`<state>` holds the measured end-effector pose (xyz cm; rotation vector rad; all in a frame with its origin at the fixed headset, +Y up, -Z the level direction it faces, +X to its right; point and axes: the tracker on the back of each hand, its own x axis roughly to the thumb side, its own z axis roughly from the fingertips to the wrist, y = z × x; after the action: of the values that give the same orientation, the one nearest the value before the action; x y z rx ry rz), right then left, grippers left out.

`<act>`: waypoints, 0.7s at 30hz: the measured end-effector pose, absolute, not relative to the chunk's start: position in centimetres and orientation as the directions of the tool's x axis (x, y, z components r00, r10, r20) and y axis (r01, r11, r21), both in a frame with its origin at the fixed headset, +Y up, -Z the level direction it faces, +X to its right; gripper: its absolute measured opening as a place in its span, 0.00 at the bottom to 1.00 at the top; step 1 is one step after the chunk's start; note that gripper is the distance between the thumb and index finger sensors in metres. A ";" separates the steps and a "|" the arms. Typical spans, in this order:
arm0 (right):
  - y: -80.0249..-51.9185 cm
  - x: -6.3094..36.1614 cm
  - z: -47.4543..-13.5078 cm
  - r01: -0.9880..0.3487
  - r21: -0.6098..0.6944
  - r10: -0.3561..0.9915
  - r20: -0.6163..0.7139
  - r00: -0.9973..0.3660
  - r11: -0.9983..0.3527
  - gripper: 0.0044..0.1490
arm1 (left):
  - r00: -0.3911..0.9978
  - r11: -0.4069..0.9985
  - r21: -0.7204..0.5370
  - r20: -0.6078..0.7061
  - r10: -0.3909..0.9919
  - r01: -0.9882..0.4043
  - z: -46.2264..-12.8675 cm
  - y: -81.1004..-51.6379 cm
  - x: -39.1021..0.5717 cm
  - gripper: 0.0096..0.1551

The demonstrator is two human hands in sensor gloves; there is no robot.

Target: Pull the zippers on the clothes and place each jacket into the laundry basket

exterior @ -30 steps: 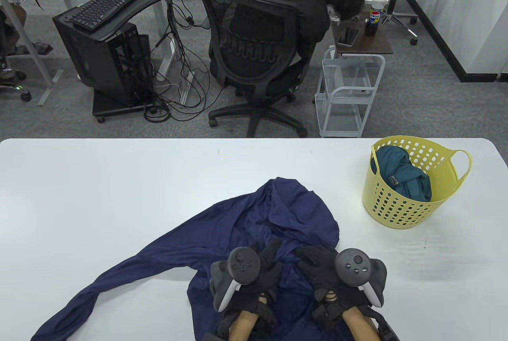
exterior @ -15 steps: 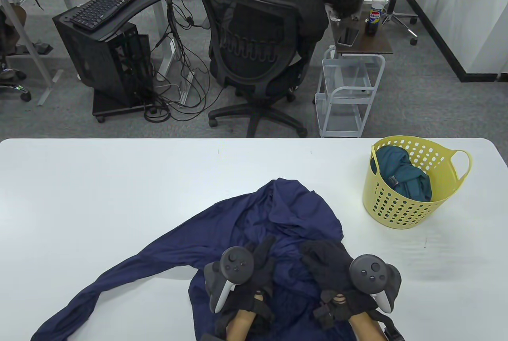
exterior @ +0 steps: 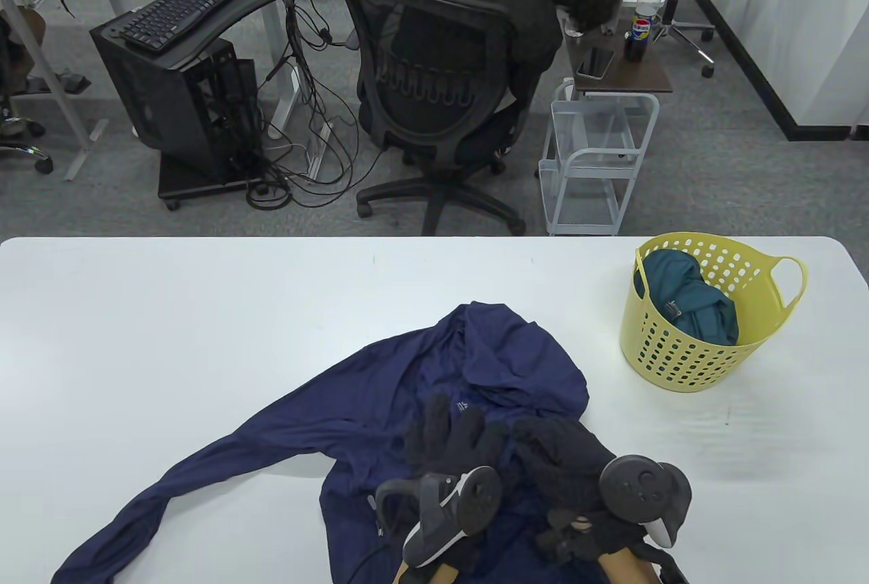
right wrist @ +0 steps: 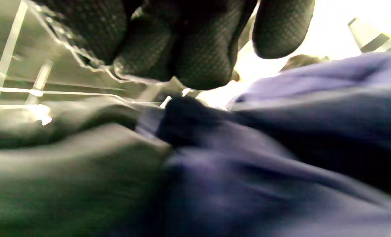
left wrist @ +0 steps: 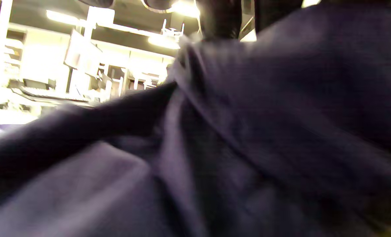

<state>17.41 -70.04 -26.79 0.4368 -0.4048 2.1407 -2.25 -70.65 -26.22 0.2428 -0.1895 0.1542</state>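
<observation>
Since the earlier frame the left hand (exterior: pixel 448 434) is rolling over, its tracker (exterior: pixel 451 509) now tipped on edge toward the near side, and its fingers (exterior: pixel 434 424) are reaching farther up the cloth; the right hand (exterior: pixel 560 462) is sliding a little to the right. Both gloved hands are lying on the navy jacket (exterior: pixel 407 380), side by side on its near middle part. The left fingers are lying fairly straight and spread on the fabric, next to a small pale label. The right fingers (right wrist: pixel 202 42) are curling in the right wrist view, bunched above a fold of cloth; whether they are pinching it cannot be told from the blurred frame.

The jacket is lying crumpled on the white table (exterior: pixel 170 312), near the near edge and left of the basket. Its long axis is running diagonally: one sleeve (exterior: pixel 170 496) is stretching toward the near left corner, while the hood end is heaping up toward the far right. The fabric is looking thin, smooth and softly creased, with rounded folds in the left wrist view (left wrist: pixel 248 115).

The laundry basket (exterior: pixel 686 353) is standing at the far right of the table, well apart from the hands. It is yellow plastic, round, perforated with rows of holes, with a loop handle on its right side. A teal jacket (exterior: pixel 692 305) is sitting bundled inside it.
</observation>
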 end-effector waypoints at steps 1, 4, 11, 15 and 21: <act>-69.7 17.2 -26.5 -0.836 -0.088 0.711 0.482 -0.512 -0.542 0.24 | 0.975 0.958 0.235 0.187 0.119 -0.162 -26.5 -70.9 -2.5 0.25; -69.3 17.3 -26.0 -0.799 -0.124 0.667 0.484 -0.566 -0.588 0.24 | 0.958 0.935 0.233 0.164 0.234 -0.268 -27.0 -71.1 -3.9 0.22; -72.7 19.5 -28.3 -0.646 -0.089 0.631 0.152 -0.761 -0.758 0.25 | 0.759 0.753 0.096 0.101 0.643 -0.651 -28.2 -71.9 -7.3 0.22; -74.9 18.3 -29.3 -0.628 0.105 0.636 0.092 -0.766 -0.772 0.27 | 0.515 0.515 -0.064 0.031 0.857 -0.855 -29.1 -73.4 -8.1 0.22; -75.9 16.0 -29.4 -0.569 0.283 0.616 0.111 -0.780 -0.772 0.60 | 0.402 0.396 -0.161 0.000 0.916 -0.904 -29.4 -74.1 -8.3 0.22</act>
<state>16.04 -75.90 -29.44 0.2608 0.3092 2.4647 -8.26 -74.06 -29.37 -0.1438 -0.0936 1.1548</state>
